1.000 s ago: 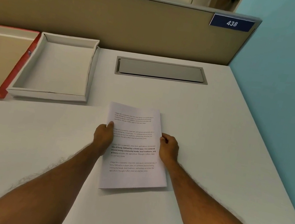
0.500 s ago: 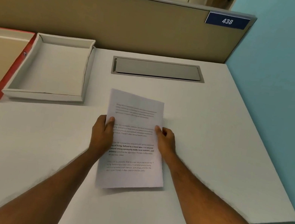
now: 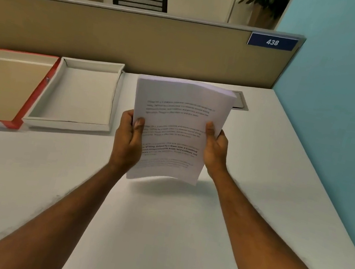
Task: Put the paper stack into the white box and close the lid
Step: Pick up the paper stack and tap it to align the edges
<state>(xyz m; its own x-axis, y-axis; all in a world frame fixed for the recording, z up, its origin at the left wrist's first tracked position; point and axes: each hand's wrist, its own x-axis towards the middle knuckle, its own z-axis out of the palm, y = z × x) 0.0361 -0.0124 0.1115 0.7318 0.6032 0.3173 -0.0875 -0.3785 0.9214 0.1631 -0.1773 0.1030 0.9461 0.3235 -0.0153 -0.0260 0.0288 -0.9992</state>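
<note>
The paper stack [image 3: 177, 115], white with printed text, is lifted off the desk and tilted up toward me, its shadow on the desk below. My left hand [image 3: 127, 139] grips its left edge, thumb on the top sheet. My right hand [image 3: 215, 150] grips its right edge. The white box [image 3: 109, 98] lies open with nothing in it on the desk to the left of the stack. Its lid [image 3: 33, 94], red-edged with a brown inside, lies upturned at the box's left.
The white desk [image 3: 244, 193] ends at a beige partition [image 3: 140, 42] behind and a blue wall [image 3: 341, 115] on the right. A metal cable hatch [image 3: 240, 101] sits in the desk behind the stack. A chair and plants stand beyond the partition.
Both hands closed on the stack's sides and raised it off the desk, tilting it up. The camera view tipped upward.
</note>
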